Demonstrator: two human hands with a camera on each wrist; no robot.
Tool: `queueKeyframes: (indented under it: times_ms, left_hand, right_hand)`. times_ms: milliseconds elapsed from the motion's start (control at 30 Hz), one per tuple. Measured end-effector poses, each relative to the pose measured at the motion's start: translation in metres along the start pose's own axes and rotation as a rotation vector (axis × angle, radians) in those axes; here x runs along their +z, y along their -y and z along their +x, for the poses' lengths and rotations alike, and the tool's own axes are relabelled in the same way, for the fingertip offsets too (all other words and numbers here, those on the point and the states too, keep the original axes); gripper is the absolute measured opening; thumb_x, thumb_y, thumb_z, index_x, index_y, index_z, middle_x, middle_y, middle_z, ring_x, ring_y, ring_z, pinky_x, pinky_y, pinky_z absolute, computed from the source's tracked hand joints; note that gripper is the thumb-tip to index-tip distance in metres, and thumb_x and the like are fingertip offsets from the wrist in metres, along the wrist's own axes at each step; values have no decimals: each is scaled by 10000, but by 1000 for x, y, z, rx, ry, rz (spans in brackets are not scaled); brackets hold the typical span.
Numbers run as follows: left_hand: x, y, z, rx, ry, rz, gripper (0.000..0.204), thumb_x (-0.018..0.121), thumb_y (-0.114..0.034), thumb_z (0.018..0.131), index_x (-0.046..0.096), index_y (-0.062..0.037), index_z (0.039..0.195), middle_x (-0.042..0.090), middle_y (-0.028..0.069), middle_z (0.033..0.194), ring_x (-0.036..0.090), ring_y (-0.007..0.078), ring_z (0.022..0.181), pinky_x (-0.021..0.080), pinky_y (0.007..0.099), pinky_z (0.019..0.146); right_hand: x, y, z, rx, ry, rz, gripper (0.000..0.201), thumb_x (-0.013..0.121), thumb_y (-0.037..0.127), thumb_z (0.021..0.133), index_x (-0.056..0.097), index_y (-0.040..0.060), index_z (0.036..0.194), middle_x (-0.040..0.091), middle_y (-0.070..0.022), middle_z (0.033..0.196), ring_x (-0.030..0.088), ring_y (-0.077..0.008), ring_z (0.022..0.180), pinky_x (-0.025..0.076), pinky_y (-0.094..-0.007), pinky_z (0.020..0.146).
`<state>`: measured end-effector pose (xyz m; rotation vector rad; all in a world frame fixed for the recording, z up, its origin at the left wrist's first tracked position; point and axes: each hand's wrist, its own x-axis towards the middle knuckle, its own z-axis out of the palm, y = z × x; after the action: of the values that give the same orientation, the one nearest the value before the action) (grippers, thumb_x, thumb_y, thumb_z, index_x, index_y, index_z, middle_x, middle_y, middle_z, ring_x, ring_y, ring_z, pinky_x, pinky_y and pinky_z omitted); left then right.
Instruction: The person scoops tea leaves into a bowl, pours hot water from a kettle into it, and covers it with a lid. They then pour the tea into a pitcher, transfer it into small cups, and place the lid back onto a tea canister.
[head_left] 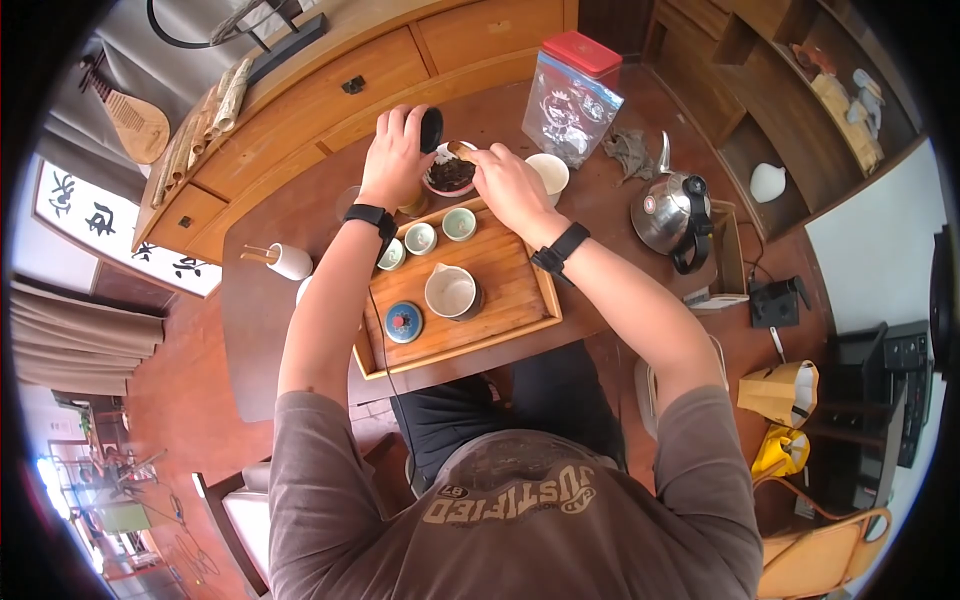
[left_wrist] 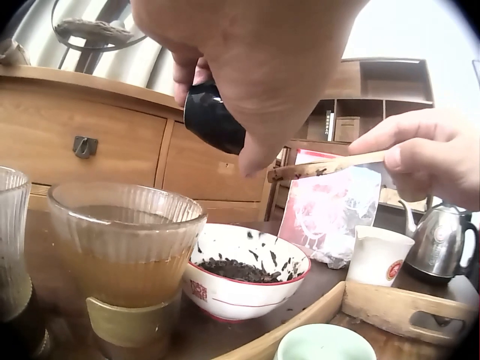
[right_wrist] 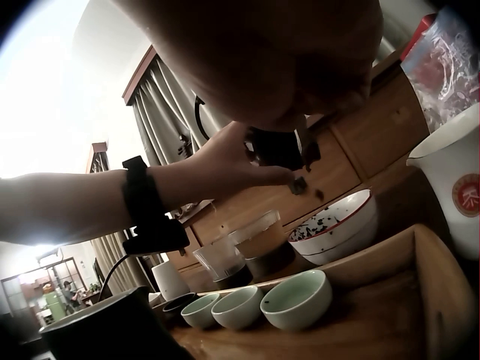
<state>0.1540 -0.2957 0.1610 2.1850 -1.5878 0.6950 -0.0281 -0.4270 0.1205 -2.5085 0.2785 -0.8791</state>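
My left hand (head_left: 393,155) grips a small black cup (left_wrist: 214,116) tipped on its side above a white bowl with a red rim (left_wrist: 240,298). Dark wet tea leaves (left_wrist: 236,271) lie in the bowl, and some cling to its inner wall. From the other side, my right hand (head_left: 515,190) pinches a slim wooden tea scoop (left_wrist: 326,166) with leaf bits stuck along it. The scoop's tip points toward the cup's mouth, over the bowl. In the right wrist view, dark bits show between the cup and the bowl (right_wrist: 341,234).
A wooden tray (head_left: 515,320) carries pale green cups (head_left: 459,224), a pitcher (head_left: 452,292) and a blue lid (head_left: 404,322). Near the bowl stand a ribbed glass of amber tea (left_wrist: 124,262) and a white pitcher (left_wrist: 379,259). A steel kettle (head_left: 665,212) and plastic bag (head_left: 570,110) stand right.
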Motion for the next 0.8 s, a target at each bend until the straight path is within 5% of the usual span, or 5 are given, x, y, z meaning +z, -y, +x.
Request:
queueKeyframes:
  times_ms: [467,633,800]
  left_hand:
    - [-4,-3,-2,-46,12,-88,805,913,-205,804,504,-23,1473,582,216,1363,554,441,1293,532,501,1066]
    - [-4,0,-2,-274,-6,-167,878,942,-271,784,490,8,1482,564,267,1414,532,478,1340,484,520,1135]
    - [-4,1,-3,-278,-23,-159,889,942,-262,783,477,0,1494,559,264,1421,532,470,1339,486,517,1134]
  right_hand:
    - [-7,12,4,-97,-143,48,318,669,92,961,724,78,1273,688,-172,976,717,-374,848,596,-487,748]
    - [-4,10,-4,9,-110,-75,288,661,92,957,708,39,1237,692,-174,971,724,-365,844,599,-476,724]
    - [-2,14,-4,-39,-136,-73,289,664,103,954,703,43,1234,697,-174,986,730,-362,850,599,-478,727]
